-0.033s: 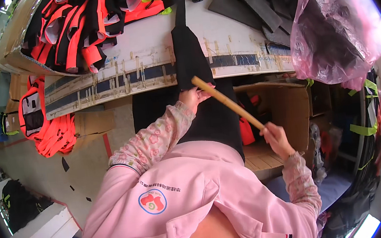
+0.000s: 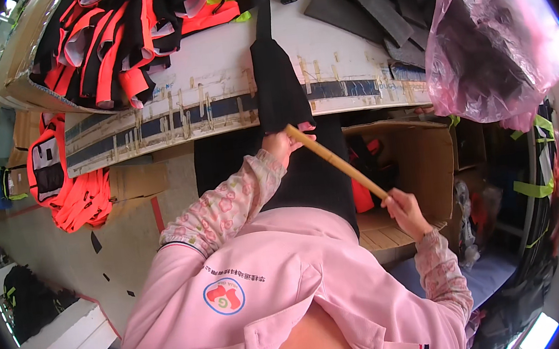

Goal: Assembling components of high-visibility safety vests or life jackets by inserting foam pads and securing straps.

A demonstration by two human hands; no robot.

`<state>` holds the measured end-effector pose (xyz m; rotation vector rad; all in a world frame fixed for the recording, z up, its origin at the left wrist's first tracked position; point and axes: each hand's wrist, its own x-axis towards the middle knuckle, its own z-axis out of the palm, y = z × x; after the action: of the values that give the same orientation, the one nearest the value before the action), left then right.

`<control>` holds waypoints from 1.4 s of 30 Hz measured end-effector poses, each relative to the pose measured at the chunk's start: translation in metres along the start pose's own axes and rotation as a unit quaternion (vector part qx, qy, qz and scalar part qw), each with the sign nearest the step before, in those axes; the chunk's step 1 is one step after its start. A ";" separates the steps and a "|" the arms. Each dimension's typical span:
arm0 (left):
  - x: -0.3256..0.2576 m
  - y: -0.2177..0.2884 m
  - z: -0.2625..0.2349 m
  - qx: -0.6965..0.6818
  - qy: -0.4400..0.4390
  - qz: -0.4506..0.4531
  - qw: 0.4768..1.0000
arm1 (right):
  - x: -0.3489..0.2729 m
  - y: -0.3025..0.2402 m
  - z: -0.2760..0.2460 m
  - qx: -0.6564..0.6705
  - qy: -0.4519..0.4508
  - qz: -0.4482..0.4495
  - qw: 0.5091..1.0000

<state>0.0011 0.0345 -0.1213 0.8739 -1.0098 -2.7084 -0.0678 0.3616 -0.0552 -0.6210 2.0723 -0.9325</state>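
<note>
A black fabric piece (image 2: 278,86), wide at my end and narrowing to a strap, hangs over the near edge of the table (image 2: 214,72). Its near end is gripped by my left hand (image 2: 278,145), whose fingers are closed and partly hidden. My right hand (image 2: 402,208) is wrapped round the lower end of a light wooden stick (image 2: 339,161). The stick slants up to the left, and its far tip lies at my left fingers, by the fabric's near end. Whether the tip touches the fabric I cannot tell.
Orange-and-black fabric pieces (image 2: 103,50) fill a box at the far left. Dark grey foam strips (image 2: 378,7) are heaped at the far right, beside a pink plastic bag (image 2: 490,36). Below the table stands an open cardboard box (image 2: 421,159). Orange vests (image 2: 77,196) hang at the left.
The stick's far tip has come slightly down toward me, and my right hand has dropped a little with it. My left hand stays on the black fabric.
</note>
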 end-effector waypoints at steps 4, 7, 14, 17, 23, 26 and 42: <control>0.011 -0.016 -0.010 -0.001 0.017 0.010 1.000 | -0.027 0.014 0.027 0.091 0.001 0.067 0.994; 0.020 -0.029 -0.015 0.032 0.004 0.028 0.999 | -0.027 -0.011 0.048 0.192 -0.015 0.133 0.972; 0.020 -0.032 -0.001 0.075 -0.016 0.129 0.989 | 0.013 -0.086 0.087 0.435 -0.047 0.249 0.864; 0.020 -0.034 -0.001 0.060 -0.013 0.127 0.990 | 0.049 -0.102 0.100 0.511 -0.065 0.238 0.823; 0.019 -0.033 -0.016 0.074 0.008 -0.035 0.997 | 0.124 -0.119 0.124 0.554 -0.063 0.176 0.811; 0.015 -0.031 -0.010 0.135 0.024 -0.014 0.990 | 0.127 -0.117 0.127 0.541 -0.054 0.198 0.816; 0.013 -0.016 -0.017 0.106 -0.016 -0.010 0.994 | -0.010 -0.056 0.077 -0.039 0.062 0.022 0.997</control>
<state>0.0013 0.0329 -0.1477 0.8789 -1.3202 -2.6745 0.0058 0.3027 -0.0407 -0.5679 2.2324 -0.8866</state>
